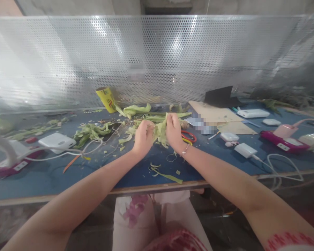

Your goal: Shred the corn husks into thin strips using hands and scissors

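A pale green leaf piece (161, 129), limp and folded, stretches between both hands above the table. My left hand (144, 136) pinches its left side, fingers curled. My right hand (173, 129) grips its upper right edge between thumb and fingers. Behind them, longer green leaves (136, 110) lie across the blue tabletop (104, 174). Beside my right wrist is a red loop (189, 136), its kind unclear. A heap of torn green leaves (92, 133) is left of my left hand. Thin green scraps (167, 176) lie near the front edge.
A yellow tube-shaped container (106, 99) leans against the perforated metal screen (167, 52). White power banks (57, 142), a charger (245, 150), cables and magenta sockets (284, 141) occupy both sides. Cardboard sheets (217, 113) and a black sheet (219, 97) are at the back right.
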A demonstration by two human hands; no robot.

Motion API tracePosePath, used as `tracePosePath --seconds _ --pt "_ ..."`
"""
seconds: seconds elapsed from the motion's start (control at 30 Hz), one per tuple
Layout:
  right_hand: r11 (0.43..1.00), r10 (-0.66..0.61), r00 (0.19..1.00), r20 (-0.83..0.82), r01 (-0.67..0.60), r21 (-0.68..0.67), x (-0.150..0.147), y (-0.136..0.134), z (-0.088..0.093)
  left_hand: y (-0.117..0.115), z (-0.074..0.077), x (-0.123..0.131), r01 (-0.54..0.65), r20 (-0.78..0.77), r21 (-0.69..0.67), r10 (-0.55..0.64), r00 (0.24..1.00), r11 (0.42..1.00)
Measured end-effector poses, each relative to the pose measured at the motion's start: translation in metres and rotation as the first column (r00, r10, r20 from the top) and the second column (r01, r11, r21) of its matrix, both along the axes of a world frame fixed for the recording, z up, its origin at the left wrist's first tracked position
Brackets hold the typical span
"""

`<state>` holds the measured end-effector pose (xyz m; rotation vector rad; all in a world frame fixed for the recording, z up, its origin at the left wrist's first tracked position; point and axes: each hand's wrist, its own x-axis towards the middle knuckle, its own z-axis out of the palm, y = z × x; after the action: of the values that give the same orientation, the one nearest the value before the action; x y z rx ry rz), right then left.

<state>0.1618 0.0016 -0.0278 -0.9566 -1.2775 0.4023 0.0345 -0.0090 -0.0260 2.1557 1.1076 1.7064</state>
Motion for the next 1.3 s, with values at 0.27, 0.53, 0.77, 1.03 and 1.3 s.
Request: tracePosePath --seconds 0.27,0.53,0.77,1.03,1.3 --pt "0.998 0.008 0.993 -0.122 -0.015 -0.057 0.006 0.012 -0.005 0.001 -0.007 0.0 0.086 0.116 -0.165 -0.067 0.991 0.983" --pt "0.997 -0.056 0.998 -0.027 0.058 0.048 0.006 0.006 0.0 0.007 -0.006 -0.003 0.111 0.167 -0.276 -0.066 0.984 0.955" --pt "0.992 -0.072 0.997 -0.01 0.072 0.101 -0.002 0.003 -0.004 0.012 -0.011 0.004 0.054 0.128 -0.264 -0.02 0.992 0.963" --pt "0.994 -0.077 0.997 -0.026 0.079 0.082 -0.012 0.001 -0.008 0.015 -0.015 0.006 -0.041 0.118 -0.211 0.067 0.991 0.977" --pt "0.996 -0.047 0.999 -0.014 0.048 0.07 -0.011 0.001 -0.007 0.017 -0.009 0.002 -0.07 0.06 -0.074 0.075 0.995 0.995"
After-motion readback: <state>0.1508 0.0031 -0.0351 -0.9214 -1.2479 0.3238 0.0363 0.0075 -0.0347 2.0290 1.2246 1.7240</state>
